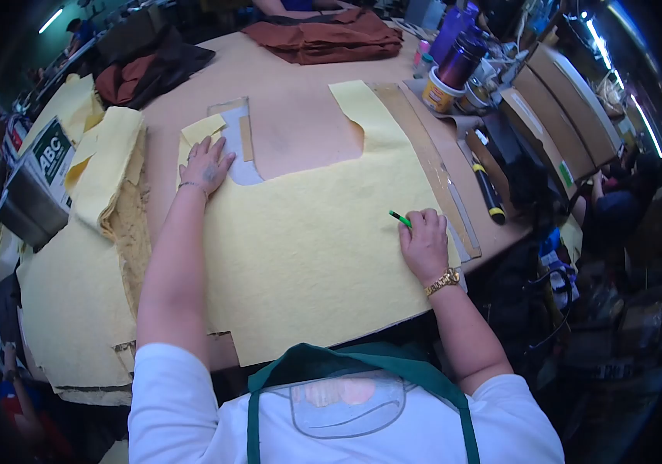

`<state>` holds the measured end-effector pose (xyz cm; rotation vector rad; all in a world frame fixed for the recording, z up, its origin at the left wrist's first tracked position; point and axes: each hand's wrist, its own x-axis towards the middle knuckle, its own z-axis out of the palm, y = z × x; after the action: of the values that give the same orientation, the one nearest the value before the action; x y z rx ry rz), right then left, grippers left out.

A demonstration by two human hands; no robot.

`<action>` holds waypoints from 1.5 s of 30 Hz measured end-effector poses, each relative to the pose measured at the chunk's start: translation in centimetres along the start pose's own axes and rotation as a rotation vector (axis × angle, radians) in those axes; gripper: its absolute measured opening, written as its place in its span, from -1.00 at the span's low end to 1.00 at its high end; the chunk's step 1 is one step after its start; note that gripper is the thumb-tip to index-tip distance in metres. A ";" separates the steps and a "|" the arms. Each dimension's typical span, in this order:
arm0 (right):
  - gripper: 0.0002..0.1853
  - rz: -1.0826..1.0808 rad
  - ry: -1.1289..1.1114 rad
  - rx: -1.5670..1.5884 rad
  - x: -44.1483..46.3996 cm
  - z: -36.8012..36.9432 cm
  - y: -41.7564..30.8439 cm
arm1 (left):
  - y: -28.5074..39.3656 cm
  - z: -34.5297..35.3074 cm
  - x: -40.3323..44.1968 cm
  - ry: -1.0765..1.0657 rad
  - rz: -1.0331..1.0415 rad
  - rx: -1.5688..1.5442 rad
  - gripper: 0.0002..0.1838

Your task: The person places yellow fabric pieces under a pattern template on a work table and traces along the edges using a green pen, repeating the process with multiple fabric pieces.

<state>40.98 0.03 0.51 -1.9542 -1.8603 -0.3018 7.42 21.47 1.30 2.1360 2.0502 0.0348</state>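
A large yellow sheet (315, 247), cut with a deep notch at its far edge, lies flat before me; whether it is fabric or foam I cannot tell. Fingers spread, my left hand (205, 166) presses on its far left arm, where a corner is folded over. Beneath that part shows a grey and brown flat pattern piece (239, 151). My right hand (425, 243) is closed around a green pen (400, 219) and rests on the sheet's right side. The pen's far end points to the upper left.
More yellow sheets (68, 286) are heaped at the left, beside a box marked ABC (51, 151). Folded brown cloth (331, 39) lies at the far edge. A yellow-black cutter (488, 192), a tub (440, 91) and cardboard boxes (559, 108) stand along the right. Another person sits across the table.
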 end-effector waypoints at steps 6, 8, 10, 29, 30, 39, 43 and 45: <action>-0.86 0.015 0.007 0.009 -0.1 0.0 0.0 | -0.2 -1.9 1.9 0.138 -0.284 0.097 -0.38; -0.86 0.016 0.021 0.004 0.1 0.0 0.0 | 0.0 -1.4 1.6 0.261 -0.261 0.131 -0.38; -0.86 0.017 0.024 0.006 -0.1 0.0 0.0 | 0.7 0.1 0.6 0.452 -0.173 0.175 -0.40; -0.83 0.045 -0.056 0.039 -0.2 -0.2 0.6 | -1.0 2.7 5.9 0.175 -0.153 -0.028 -0.46; -0.83 0.042 -0.051 0.032 -0.1 -0.1 0.7 | -1.2 2.6 5.9 0.182 -0.149 -0.042 -0.45; -0.84 0.074 -0.032 0.082 -0.3 -0.2 0.7 | 3.0 4.3 1.7 0.495 0.586 -0.262 -0.58; -0.84 0.063 -0.036 0.079 -0.4 -0.1 0.8 | 12.4 2.3 -6.9 0.131 0.562 -0.099 -0.53; -0.84 0.058 -0.022 0.079 -0.5 -0.1 0.7 | 15.1 2.9 -7.7 0.065 0.558 -0.067 -0.51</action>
<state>41.65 -0.43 0.28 -1.9611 -1.7979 -0.1867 22.43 13.02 1.49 2.6139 1.3921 0.2442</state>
